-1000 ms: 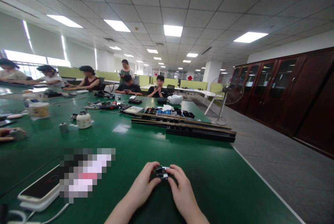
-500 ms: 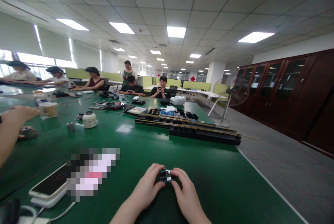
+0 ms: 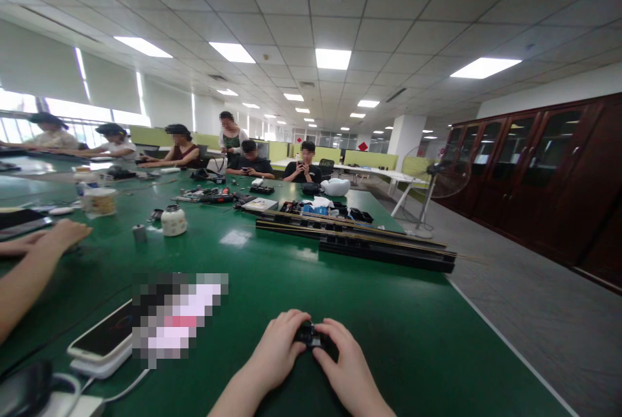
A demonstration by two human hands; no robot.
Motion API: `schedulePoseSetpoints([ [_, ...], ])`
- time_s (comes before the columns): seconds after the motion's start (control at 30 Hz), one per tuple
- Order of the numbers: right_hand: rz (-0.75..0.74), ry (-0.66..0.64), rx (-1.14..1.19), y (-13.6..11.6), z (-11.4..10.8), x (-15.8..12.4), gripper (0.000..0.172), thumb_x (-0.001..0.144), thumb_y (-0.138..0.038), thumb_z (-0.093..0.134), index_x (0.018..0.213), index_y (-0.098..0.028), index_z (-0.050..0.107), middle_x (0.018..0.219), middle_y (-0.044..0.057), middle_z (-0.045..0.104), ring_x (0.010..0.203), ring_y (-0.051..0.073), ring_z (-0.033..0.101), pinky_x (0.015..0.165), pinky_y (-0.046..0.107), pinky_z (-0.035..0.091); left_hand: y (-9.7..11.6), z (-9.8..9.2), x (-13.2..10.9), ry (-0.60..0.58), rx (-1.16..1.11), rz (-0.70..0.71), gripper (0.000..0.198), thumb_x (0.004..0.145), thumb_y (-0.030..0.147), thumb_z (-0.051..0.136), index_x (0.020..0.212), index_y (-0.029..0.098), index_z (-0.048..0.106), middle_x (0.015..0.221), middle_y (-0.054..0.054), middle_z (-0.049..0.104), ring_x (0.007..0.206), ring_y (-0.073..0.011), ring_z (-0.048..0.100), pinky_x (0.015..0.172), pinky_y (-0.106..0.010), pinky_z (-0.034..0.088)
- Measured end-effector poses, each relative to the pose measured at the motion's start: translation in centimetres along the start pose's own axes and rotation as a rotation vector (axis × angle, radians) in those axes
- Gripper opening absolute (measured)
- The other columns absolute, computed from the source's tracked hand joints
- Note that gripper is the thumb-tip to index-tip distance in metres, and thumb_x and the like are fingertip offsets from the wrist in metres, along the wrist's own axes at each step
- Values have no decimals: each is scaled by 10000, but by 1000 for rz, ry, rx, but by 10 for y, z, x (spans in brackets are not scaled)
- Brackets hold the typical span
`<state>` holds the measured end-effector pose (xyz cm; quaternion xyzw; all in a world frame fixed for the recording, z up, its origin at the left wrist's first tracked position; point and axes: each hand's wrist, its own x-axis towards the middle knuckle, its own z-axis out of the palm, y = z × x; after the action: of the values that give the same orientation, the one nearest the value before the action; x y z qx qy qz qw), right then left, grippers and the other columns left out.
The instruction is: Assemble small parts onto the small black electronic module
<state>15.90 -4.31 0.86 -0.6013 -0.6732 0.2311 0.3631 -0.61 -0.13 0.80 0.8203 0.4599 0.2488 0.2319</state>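
Note:
A small black part with a pale silvery patch [image 3: 311,335] is held low over the near part of the green table [image 3: 418,333]. My left hand [image 3: 278,344] grips its left side, the thumb at the near edge and the fingers over the far edge. On the opposite side, the fingertips and thumb of my right hand [image 3: 344,353] pinch it. Fingers cover much of the part, so its exact kind cannot be made out.
To the left lie a phone [image 3: 104,333] and a pixelated object [image 3: 179,320]. Ahead are long black rails [image 3: 383,255], a white jar [image 3: 173,221] and a grey cylinder [image 3: 139,233]. A co-worker's hand [image 3: 68,236] is at far left. Several people sit beyond.
The black part has turned between my fingers and shows less of its pale patch. My hands close in tighter around it. The co-worker's hands at left have shifted, and the view has swung slightly left.

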Motion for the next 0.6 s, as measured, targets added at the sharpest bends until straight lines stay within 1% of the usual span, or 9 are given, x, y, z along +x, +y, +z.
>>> schedulePoseSetpoints([
  [0.13,15,-3,-67,-1,2,1,286,672,-203,576,936,-264,668,1155,41,582,1106,235,509,974,367,352,-2,3,0,4,-17,-4,458,687,119,497,1131,224,522,1190,-42,556,1112,-188,470,962,-305,333],
  [0.23,-3,16,-85,0,3,2,255,691,-205,556,909,-265,673,1112,36,603,1070,227,533,947,349,372,-3,3,0,6,-42,-9,453,690,140,508,1137,210,524,1226,-56,536,1148,-198,447,988,-317,318],
  [0.47,-26,35,-80,4,5,3,245,699,-194,547,903,-256,667,1075,43,620,1050,228,541,933,351,379,-5,3,0,-7,-71,-18,500,683,120,487,1176,198,499,1219,-60,545,1141,-194,455,997,-319,312],
  [0.6,-23,45,-76,3,5,2,222,703,-193,543,875,-252,670,1071,45,623,1046,232,543,930,361,384,-5,3,1,0,-68,-1,467,673,105,482,1128,206,520,1175,-51,568,1098,-190,483,968,-312,334],
])
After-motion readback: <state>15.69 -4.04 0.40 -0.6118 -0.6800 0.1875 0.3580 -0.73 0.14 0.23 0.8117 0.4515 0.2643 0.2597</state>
